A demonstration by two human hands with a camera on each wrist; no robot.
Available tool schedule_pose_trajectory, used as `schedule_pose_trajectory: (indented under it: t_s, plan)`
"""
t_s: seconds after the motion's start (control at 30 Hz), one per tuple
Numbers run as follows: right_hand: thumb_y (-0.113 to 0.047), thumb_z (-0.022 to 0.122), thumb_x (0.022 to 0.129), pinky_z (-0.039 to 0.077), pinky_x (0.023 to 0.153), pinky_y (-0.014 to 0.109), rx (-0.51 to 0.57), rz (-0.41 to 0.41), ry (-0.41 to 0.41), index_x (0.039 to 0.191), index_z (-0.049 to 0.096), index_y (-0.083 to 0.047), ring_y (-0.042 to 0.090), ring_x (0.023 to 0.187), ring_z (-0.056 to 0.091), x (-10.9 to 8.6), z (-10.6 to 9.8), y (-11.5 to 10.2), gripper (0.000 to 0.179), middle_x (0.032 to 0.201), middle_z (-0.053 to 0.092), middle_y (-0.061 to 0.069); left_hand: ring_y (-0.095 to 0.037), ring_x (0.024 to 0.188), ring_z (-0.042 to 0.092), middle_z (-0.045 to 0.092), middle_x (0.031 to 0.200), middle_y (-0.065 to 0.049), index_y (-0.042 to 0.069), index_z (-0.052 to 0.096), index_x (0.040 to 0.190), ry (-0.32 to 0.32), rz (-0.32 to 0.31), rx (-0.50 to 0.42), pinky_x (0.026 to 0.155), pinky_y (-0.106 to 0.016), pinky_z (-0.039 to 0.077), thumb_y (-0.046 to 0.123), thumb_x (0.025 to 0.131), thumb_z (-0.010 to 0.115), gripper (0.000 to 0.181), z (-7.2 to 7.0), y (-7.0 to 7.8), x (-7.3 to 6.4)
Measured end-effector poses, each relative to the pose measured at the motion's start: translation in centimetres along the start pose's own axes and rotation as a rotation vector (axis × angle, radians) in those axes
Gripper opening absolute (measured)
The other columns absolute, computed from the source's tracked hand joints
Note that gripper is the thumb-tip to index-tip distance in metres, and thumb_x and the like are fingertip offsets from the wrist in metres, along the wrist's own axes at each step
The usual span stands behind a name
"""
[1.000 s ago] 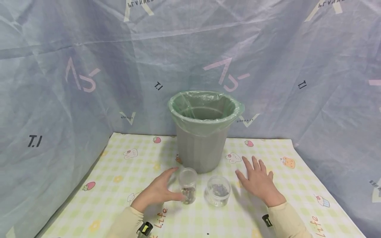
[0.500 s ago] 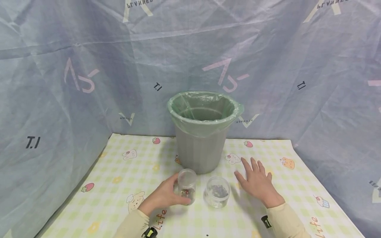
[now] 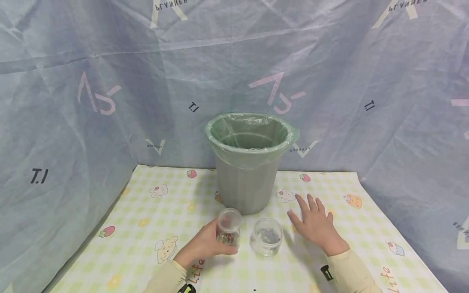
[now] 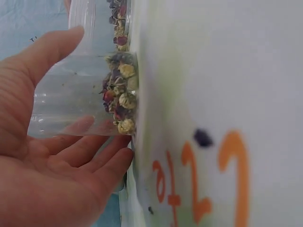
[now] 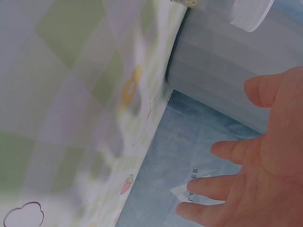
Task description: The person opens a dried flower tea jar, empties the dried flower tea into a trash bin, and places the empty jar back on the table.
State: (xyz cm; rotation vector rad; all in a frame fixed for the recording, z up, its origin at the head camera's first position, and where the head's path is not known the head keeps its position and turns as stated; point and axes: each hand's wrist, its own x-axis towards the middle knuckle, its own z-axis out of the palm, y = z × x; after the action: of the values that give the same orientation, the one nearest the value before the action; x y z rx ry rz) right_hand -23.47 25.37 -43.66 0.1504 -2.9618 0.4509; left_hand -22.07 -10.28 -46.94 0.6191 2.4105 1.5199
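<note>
My left hand holds a clear jar between thumb and fingers. In the left wrist view the jar stands upright on the tablecloth, with dried flower buds, yellowish, red and dark, filling its lower part. A second clear jar sits just to its right, with dark purplish dried pieces inside. My right hand, fingers spread and straight, hovers to the right of that second jar and holds nothing. The right wrist view shows the palm side of this hand.
Behind the jars stands a grey bin lined with a green plastic bag. A checked tablecloth with printed cartoons covers the table. Blue-grey fabric encloses the back and sides. A small dark speck lies near the front.
My left hand has moved right and its thumb and fingers have come round the left jar. The right hand and second jar have stayed in place.
</note>
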Motion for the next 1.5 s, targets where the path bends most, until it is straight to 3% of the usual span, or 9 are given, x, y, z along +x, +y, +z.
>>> schedule_pose_trajectory:
  t_s: [0.5, 0.9, 1.1, 1.23, 1.5]
  plan:
    - [-0.058, 0.045, 0.105, 0.023, 0.100, 0.087, -0.010, -0.021, 0.030, 0.160, 0.034, -0.010, 0.059, 0.147, 0.022, 0.1, -0.1, -0.3, 0.074, 0.162, 0.026, 0.034, -0.039, 0.136, 0.054, 0.062, 0.141, -0.004, 0.019, 0.056, 0.143, 0.025, -0.023, 0.028, 0.110, -0.060, 0.042, 0.034, 0.081, 0.089, 0.071, 0.1, -0.1, -0.1]
    - [-0.058, 0.045, 0.105, 0.025, 0.100, 0.084, -0.005, -0.041, 0.069, 0.159, 0.036, -0.009, 0.059, 0.146, 0.023, 0.1, -0.4, -0.7, 0.074, 0.161, 0.029, 0.034, -0.029, 0.130, 0.058, 0.065, 0.132, 0.005, 0.027, 0.062, 0.135, 0.036, -0.034, 0.034, 0.109, -0.057, 0.044, 0.032, 0.077, 0.091, 0.065, 0.1, 0.3, 0.2]
    - [-0.060, 0.042, 0.105, 0.026, 0.101, 0.084, -0.007, -0.061, 0.087, 0.159, 0.036, -0.010, 0.059, 0.146, 0.024, -0.1, -1.1, -1.2, 0.074, 0.160, 0.030, 0.034, -0.027, 0.122, 0.061, 0.067, 0.126, 0.005, 0.025, 0.063, 0.134, 0.050, -0.025, 0.064, 0.104, -0.056, 0.048, 0.031, 0.074, 0.092, 0.067, -0.3, 1.2, 0.3]
    - [-0.060, 0.041, 0.106, 0.027, 0.100, 0.083, 0.006, -0.083, 0.095, 0.160, 0.036, -0.010, 0.060, 0.146, 0.024, -0.2, -1.6, -1.7, 0.074, 0.160, 0.030, 0.034, -0.023, 0.118, 0.063, 0.067, 0.124, 0.004, 0.026, 0.063, 0.132, 0.059, 0.002, 0.069, 0.098, -0.050, 0.052, 0.030, 0.075, 0.091, 0.063, -0.7, 1.9, 0.3]
    - [-0.056, 0.045, 0.106, 0.029, 0.102, 0.082, 0.040, -0.117, 0.131, 0.159, 0.037, -0.010, 0.060, 0.145, 0.025, -0.5, -2.9, -2.9, 0.070, 0.159, 0.032, 0.035, -0.020, 0.096, 0.064, 0.067, 0.109, 0.000, 0.023, 0.062, 0.129, 0.059, 0.048, 0.042, 0.074, -0.035, 0.054, 0.024, 0.080, 0.087, 0.055, -1.5, 3.6, 0.1]
